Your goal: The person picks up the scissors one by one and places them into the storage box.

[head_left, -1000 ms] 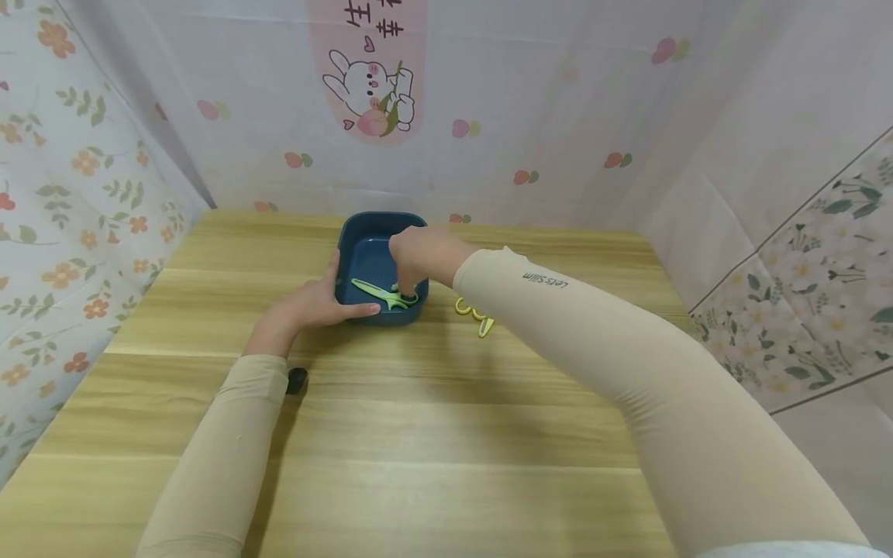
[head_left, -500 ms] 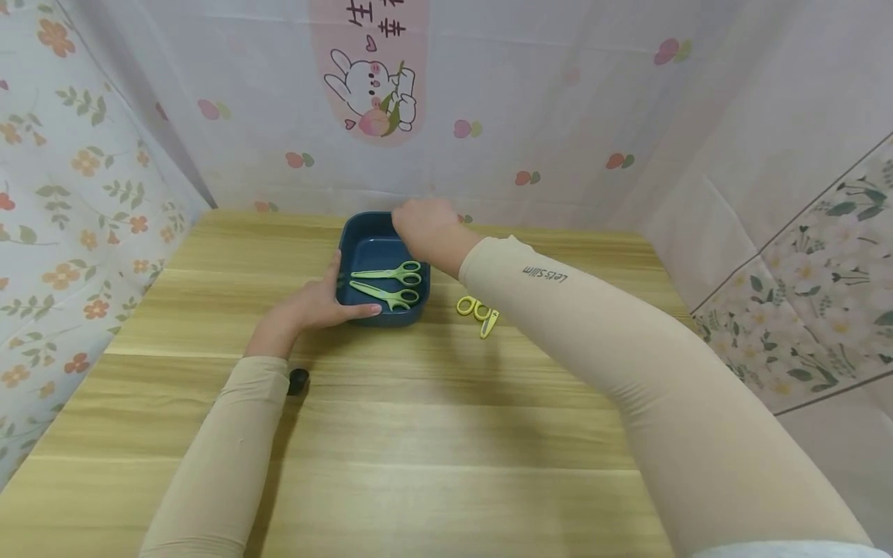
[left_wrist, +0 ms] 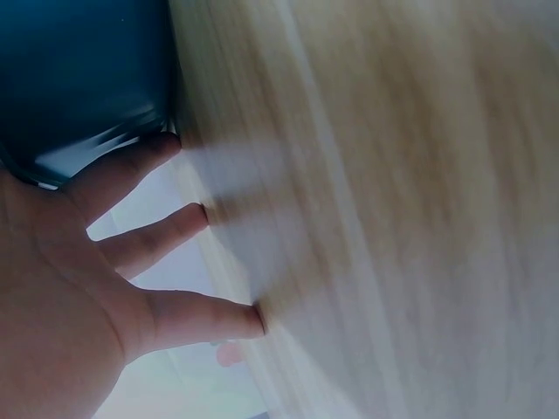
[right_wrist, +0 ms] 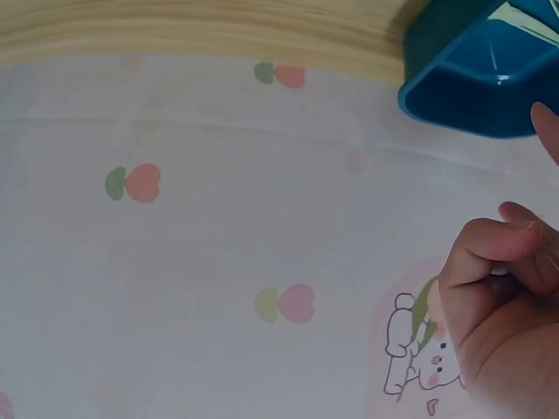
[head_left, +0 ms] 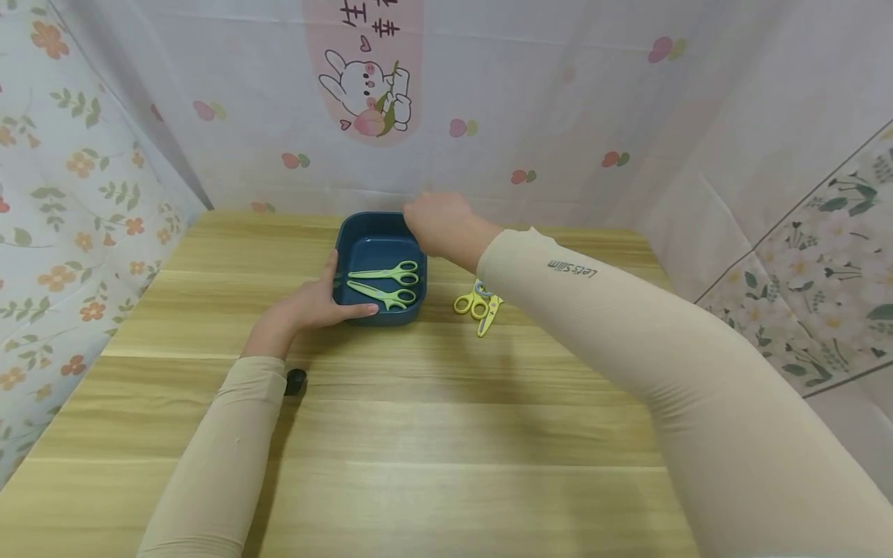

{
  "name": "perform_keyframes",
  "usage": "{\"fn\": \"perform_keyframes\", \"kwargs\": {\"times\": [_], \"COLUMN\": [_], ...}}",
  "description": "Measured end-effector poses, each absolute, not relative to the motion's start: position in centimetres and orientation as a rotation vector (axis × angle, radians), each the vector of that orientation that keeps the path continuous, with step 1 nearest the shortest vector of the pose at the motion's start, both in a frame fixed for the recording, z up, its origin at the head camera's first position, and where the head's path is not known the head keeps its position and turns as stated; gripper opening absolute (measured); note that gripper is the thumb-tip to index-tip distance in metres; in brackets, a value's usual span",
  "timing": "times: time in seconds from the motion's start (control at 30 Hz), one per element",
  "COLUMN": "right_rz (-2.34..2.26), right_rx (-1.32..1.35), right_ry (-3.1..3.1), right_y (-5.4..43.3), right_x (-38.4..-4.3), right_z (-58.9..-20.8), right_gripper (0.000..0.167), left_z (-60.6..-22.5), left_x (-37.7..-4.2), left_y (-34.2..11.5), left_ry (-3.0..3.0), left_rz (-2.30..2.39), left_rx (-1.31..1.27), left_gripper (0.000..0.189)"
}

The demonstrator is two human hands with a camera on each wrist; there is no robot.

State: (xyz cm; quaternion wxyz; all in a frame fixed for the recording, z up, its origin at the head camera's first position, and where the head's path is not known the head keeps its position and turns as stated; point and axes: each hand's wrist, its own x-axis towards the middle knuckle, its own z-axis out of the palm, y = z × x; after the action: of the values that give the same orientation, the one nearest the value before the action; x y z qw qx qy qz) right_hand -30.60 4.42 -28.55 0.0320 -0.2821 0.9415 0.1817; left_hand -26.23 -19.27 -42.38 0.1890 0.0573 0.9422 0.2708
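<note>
A dark blue box (head_left: 373,246) stands near the back of the table, with two pairs of light green scissors (head_left: 370,274) lying side by side in it. My left hand (head_left: 310,304) rests against its left side and front-left corner; the thumb lies along the front wall, and the left wrist view shows straight, spread fingers (left_wrist: 144,249). Above the box's back-right corner is my right hand (head_left: 443,225). In the right wrist view its fingers (right_wrist: 489,249) are loosely bent, with nothing seen held. Yellow scissors (head_left: 481,308) lie right of the box, partly hidden by the right forearm.
A blue-grey loop (head_left: 482,287) shows at the yellow scissors, mostly covered by the sleeve. Wood-grain table (head_left: 446,434) spreads in front. A printed curtain (head_left: 530,93) hangs right behind the table's back edge. A small black object (head_left: 296,381) sits beside the left wrist.
My right hand has let go of the upper green scissors, risen out of the box and moved back and right. More of the yellow scissors shows now. The left hand stays on the box.
</note>
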Motion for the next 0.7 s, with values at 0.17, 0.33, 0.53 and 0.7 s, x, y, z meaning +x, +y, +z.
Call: {"fn": "perform_keyframes", "kwargs": {"times": [0.17, 0.33, 0.53, 0.7], "right_rz": [0.557, 0.489, 0.439, 0.475], "right_rx": [-0.893, -0.891, -0.837, -0.843], "right_ry": [2.887, 2.887, 2.879, 2.872], "right_y": [5.3, 6.5, 8.3, 10.0], "right_x": [-30.4, -30.6, -30.4, -30.2], "right_z": [-28.7, -29.2, -29.4, -30.0], "right_gripper": [0.034, 0.021, 0.014, 0.02], "left_z": [-42.4, -42.4, -42.4, -42.3], "left_x": [-26.2, -26.2, -26.0, -26.0], "left_y": [-19.2, -19.2, -19.3, -19.2], "left_ry": [2.642, 2.648, 2.66, 2.664], "left_rz": [0.743, 0.729, 0.713, 0.707], "left_rx": [0.154, 0.157, 0.165, 0.172], "left_gripper": [0.146, 0.145, 0.146, 0.145]}}
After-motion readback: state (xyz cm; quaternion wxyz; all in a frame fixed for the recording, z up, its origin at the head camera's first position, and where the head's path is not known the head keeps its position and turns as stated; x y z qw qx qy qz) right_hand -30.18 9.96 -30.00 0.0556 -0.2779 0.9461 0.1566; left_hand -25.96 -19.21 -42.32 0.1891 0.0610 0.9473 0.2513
